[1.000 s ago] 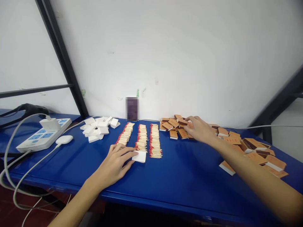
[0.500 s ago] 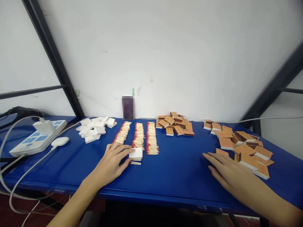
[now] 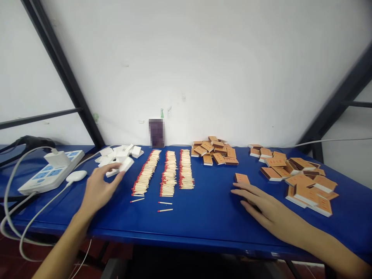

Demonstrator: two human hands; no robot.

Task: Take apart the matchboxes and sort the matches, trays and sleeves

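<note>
My left hand (image 3: 100, 188) pinches a small white inner tray (image 3: 126, 164) at the near edge of the pile of white trays (image 3: 116, 155). Three rows of red-tipped matches (image 3: 167, 172) lie in the middle of the blue table (image 3: 203, 217), with three loose matches (image 3: 165, 206) in front of them. My right hand (image 3: 269, 211) lies flat on the table, fingers stretched out, its fingertips just short of a single orange matchbox sleeve (image 3: 241, 178). Nothing is in it.
An orange sleeve pile (image 3: 215, 151) sits at the back centre and a pile of filled matchboxes (image 3: 296, 176) at the right. A white power strip (image 3: 50, 168) with cables and a white mouse-shaped adapter (image 3: 76, 176) lie at the left. Black frame bars cross both sides.
My left hand moved left from the match rows to the white tray pile and now grips a tray; loose matches lie where it was. My right hand slid left toward a single orange sleeve.
</note>
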